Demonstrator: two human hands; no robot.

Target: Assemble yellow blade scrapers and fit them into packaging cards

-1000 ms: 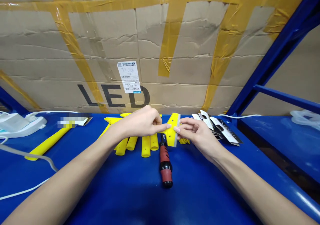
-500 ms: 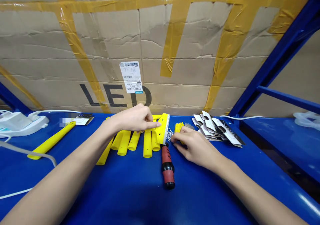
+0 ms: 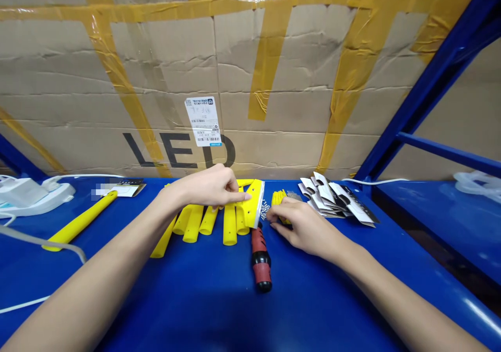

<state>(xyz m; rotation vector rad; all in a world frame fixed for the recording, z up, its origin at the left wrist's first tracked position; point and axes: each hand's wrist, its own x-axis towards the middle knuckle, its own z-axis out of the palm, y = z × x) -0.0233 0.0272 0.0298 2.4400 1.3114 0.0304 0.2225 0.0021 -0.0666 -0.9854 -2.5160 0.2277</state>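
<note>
My left hand (image 3: 217,186) is closed on a yellow scraper head (image 3: 252,208), pinching it between thumb and fingers. The head has a pale blade edge on its right side and small holes in its face. Below and behind that hand lie several yellow tube handles (image 3: 230,227). At the edge of a small pile of screws (image 3: 265,208), my right hand (image 3: 303,222) has its fingers curled together; whatever they pinch is too small to make out. A red and black screwdriver (image 3: 261,261) lies between the hands, its tip hidden near the scraper head. Small yellow pieces (image 3: 278,197) are partly behind the right hand.
Folded cardboard cards (image 3: 332,198) are piled at right. On the left lie a yellow-handled tool (image 3: 84,220) with a card and a white power strip (image 3: 43,199) with cables. A large taped carton (image 3: 242,70) stands behind the blue shelf (image 3: 203,305); blue posts (image 3: 415,101) rise at the sides.
The view has shifted slightly. My left hand still grips the scraper head, which has tilted a little, and my right fingers stay beside the screws.
</note>
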